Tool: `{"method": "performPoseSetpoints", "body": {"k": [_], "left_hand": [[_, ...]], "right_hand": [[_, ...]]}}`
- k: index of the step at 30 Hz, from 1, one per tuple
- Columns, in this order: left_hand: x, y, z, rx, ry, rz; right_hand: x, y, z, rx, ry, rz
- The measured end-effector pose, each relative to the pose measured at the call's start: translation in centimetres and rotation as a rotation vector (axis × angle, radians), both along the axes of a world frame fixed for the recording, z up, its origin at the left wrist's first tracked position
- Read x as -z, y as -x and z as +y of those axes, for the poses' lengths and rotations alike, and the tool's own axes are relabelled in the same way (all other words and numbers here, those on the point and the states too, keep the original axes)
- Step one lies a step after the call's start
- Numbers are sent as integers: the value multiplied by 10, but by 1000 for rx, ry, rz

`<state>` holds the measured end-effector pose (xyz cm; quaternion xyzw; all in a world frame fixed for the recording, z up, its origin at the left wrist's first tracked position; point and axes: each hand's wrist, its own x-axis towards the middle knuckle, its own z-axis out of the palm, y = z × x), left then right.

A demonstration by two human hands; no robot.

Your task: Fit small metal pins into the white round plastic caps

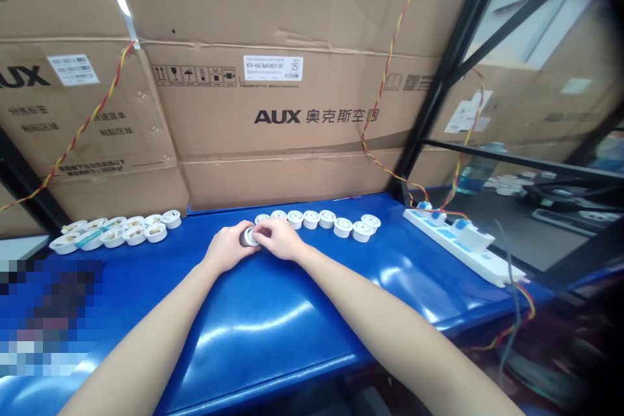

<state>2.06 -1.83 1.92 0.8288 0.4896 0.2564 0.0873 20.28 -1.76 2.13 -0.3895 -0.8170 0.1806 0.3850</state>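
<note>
Near the back of the blue table (pixel 253 344), my left hand (pixel 225 248) is closed around a small round white part (pixel 251 236) with a dark side. The fingers of my right hand (pixel 281 238) are pinched at its face; whether they grip the part itself or some small piece on it cannot be made out. Just behind and to the right of my hands runs a row of similar round white parts (pixel 311 218), their tops marked with small dark spots. At the back left stand several round white cups (pixel 113 238) with brownish contents. A thin teal tool (pixel 92 234) lies across them.
Tall cardboard boxes (pixel 312 169) form a wall behind the table. A white power strip (pixel 455 244) with plugs lies at the right, with twisted red-yellow wires (pixel 380 97) hanging nearby. Black shelf posts (pixel 433 104) flank the right side. A pixelated dark patch (pixel 56 312) covers the left front.
</note>
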Motion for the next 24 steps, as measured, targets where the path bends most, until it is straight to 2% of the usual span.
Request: {"method": "performPoseSetpoints", "body": {"k": [24], "left_hand": [[-2, -2, -3, 44, 8, 32]], "right_hand": [[-1, 1, -1, 28, 4, -18]]}}
